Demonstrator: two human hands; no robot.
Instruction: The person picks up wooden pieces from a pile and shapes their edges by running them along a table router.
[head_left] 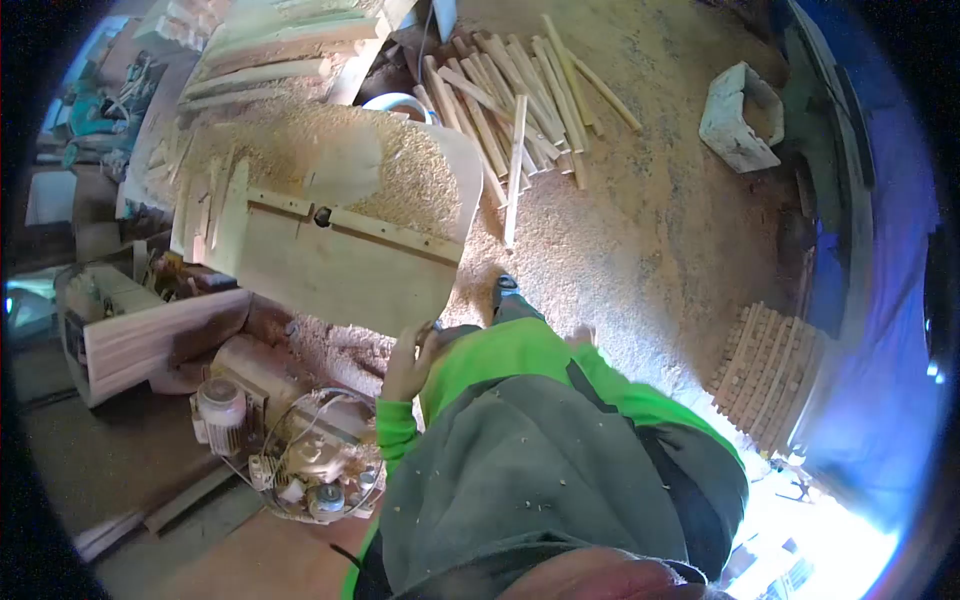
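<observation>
My left hand [406, 364] hangs at my hip, close to the near edge of a sawdust-strewn wooden work table [350, 275]. Its fingers are partly visible, loosely bent with a gap at the thumb, and I see nothing held in them. Across the table top runs a wooden fence [395, 237] with a dark cutter opening near its middle. On the other side of my body, my right hand [583, 336] shows only as a small part beyond the green sleeve. Its fingers are too hidden to read.
Long wooden sticks [520, 95] lie piled on the chip-covered floor ahead. A white container [742, 118] stands farther right, and a stack of small wood pieces [765, 375] sits nearer. Left of me are a dusty motor [221, 405], cables and a plank [165, 340].
</observation>
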